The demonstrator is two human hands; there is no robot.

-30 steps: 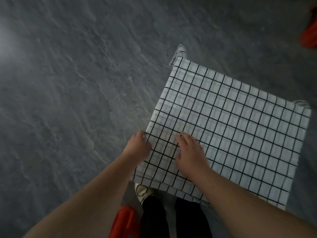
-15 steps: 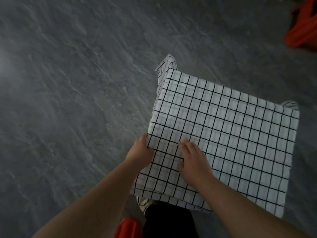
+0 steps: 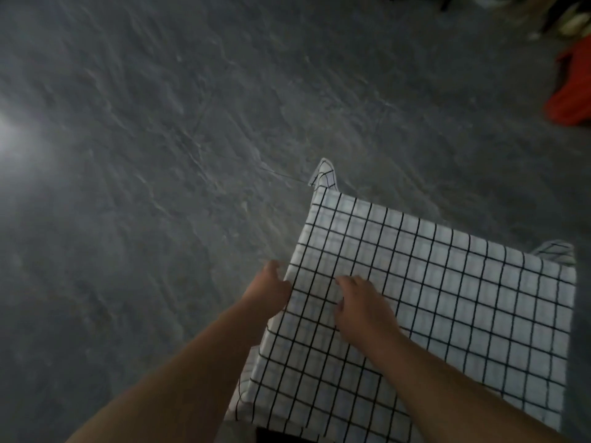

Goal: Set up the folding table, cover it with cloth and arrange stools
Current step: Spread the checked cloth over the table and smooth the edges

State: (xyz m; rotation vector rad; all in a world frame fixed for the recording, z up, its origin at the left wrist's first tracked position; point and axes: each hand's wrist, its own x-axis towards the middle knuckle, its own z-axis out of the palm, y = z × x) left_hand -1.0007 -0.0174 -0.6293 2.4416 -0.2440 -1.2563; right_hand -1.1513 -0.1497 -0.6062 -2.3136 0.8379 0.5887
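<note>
cloth (image 3: 447,298) is draped over the hidden desk, pinched at the desk's left edge by the left grip (image 3: 268,292) and pressed flat on the desk's top by the open right grip (image 3: 361,308); it is best tugged evenly, so overhang is matched all round.

left hand (image 3: 268,294) gripping cloth (image 3: 454,292) edge; right hand (image 3: 363,310) palm down, fingers bent
</note>
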